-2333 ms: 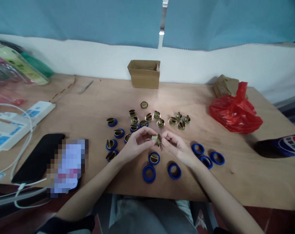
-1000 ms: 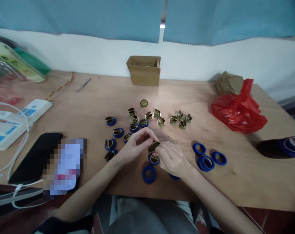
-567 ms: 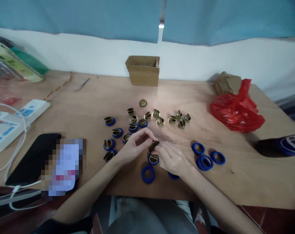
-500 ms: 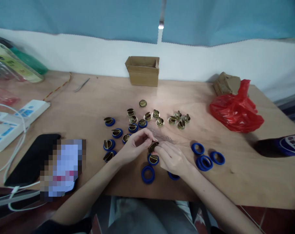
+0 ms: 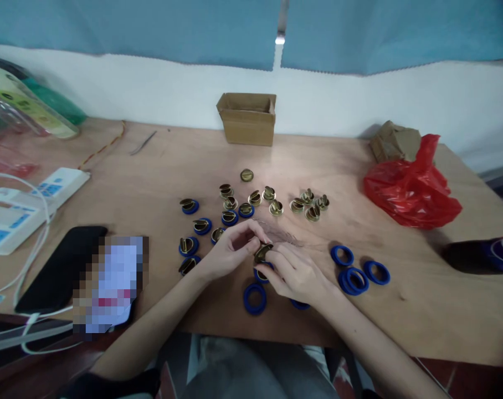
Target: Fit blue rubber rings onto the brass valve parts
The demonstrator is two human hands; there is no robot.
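My left hand (image 5: 230,252) and my right hand (image 5: 295,271) meet over the near middle of the wooden table (image 5: 160,166), both pinching one brass fitting (image 5: 261,253). Under them lies a fitting set in a blue ring (image 5: 260,275), partly hidden. An empty blue ring (image 5: 255,297) lies just in front, and another (image 5: 300,304) peeks out below my right hand. Bare brass fittings (image 5: 272,208) are scattered beyond my hands. Fittings seated in blue rings (image 5: 202,225) lie to the left. More empty blue rings (image 5: 355,277) lie to the right.
A small open cardboard box (image 5: 246,117) stands at the back. A red plastic bag (image 5: 411,188) and a brown packet (image 5: 395,141) are at the right. White power strips (image 5: 31,202) with cables and a black phone (image 5: 64,266) lie at the left. A dark bottle (image 5: 480,256) lies far right.
My hands have lowered from chest height to just above the table with the brass fitting. My right hand now covers one empty blue ring, and two rings at the right overlap.
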